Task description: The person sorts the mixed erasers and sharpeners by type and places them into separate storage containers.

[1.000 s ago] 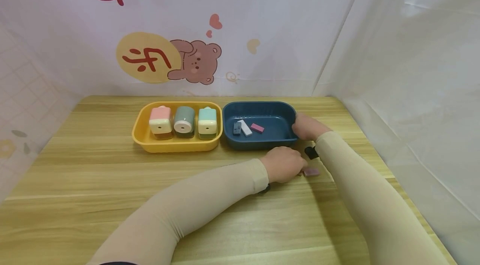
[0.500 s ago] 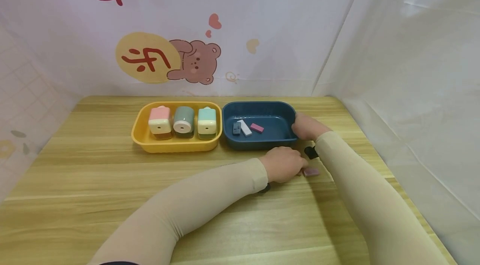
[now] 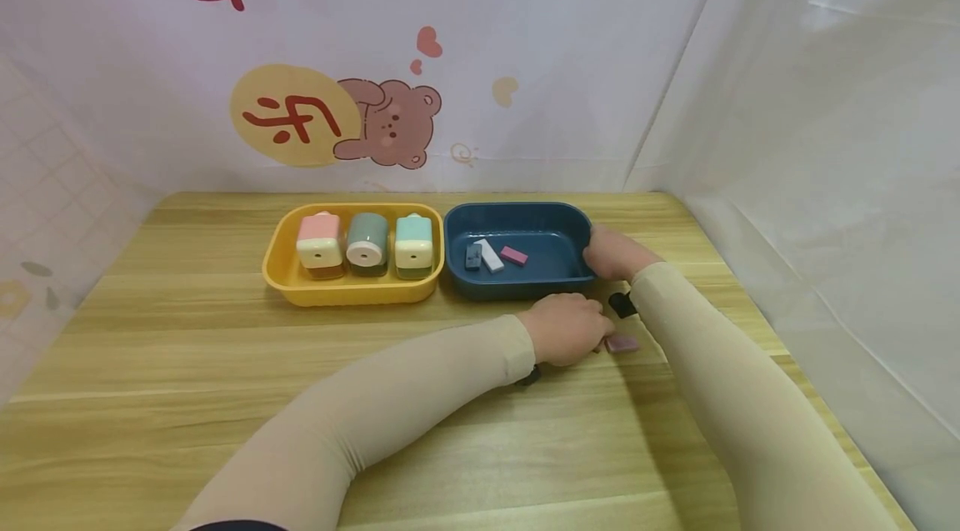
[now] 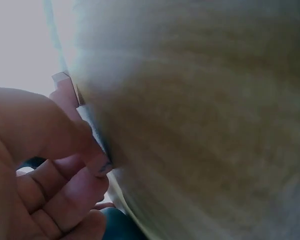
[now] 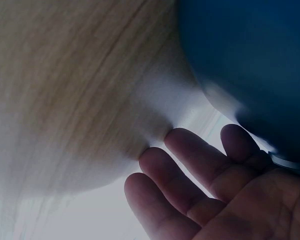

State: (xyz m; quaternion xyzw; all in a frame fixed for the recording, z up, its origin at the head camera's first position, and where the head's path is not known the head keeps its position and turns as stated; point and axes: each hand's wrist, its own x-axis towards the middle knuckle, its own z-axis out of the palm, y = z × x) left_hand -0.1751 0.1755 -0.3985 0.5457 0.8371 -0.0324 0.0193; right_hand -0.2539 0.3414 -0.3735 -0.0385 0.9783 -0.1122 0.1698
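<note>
In the head view my left hand (image 3: pixel 566 329) is low over the table in front of the blue tray, fingers bent down. A small pink block (image 3: pixel 622 344), like an eraser, lies beside its fingertips. In the left wrist view the thumb meets the bent fingers close to the tabletop; anything between them is hidden. My right hand (image 3: pixel 617 252) grips the right end of the blue tray (image 3: pixel 517 291). Its lower fingers reach down to the wood in the right wrist view. Inside the tray lie a dark blue block (image 3: pixel 473 257), a white block (image 3: pixel 491 257) and a pink block (image 3: pixel 514 256).
A yellow tray (image 3: pixel 360 296) stands left of the blue one. It holds three pencil sharpeners: pink (image 3: pixel 321 241), grey-green (image 3: pixel 367 242) and mint (image 3: pixel 414 244). White cloth (image 3: pixel 555 56) hangs behind the wooden table (image 3: pixel 210 364) and along both sides.
</note>
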